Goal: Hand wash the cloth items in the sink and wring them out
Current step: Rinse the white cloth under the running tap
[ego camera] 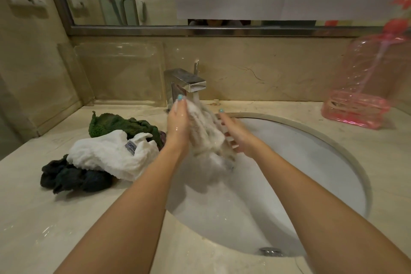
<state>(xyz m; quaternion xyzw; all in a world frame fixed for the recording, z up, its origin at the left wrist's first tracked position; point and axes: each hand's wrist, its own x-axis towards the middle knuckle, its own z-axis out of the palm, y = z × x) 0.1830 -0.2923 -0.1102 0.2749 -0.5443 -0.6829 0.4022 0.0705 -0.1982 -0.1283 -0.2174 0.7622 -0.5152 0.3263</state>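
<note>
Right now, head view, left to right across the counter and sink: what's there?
The pile of cloths → left hand → wet cloth → right hand → pink bottle. I left the tap out because it overlaps the left hand.

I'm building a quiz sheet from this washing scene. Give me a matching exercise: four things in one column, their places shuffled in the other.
Things: 1 pale cloth; 2 dark cloth; 3 pink bottle; 4 green cloth.
Places: A on the counter, right of the sink; B between left hand and right hand, under the running tap; C left of the sink, behind the white cloth; D nearest the camera, partly under the white cloth.
Pairs: 1-B, 2-D, 3-A, 4-C.
</note>
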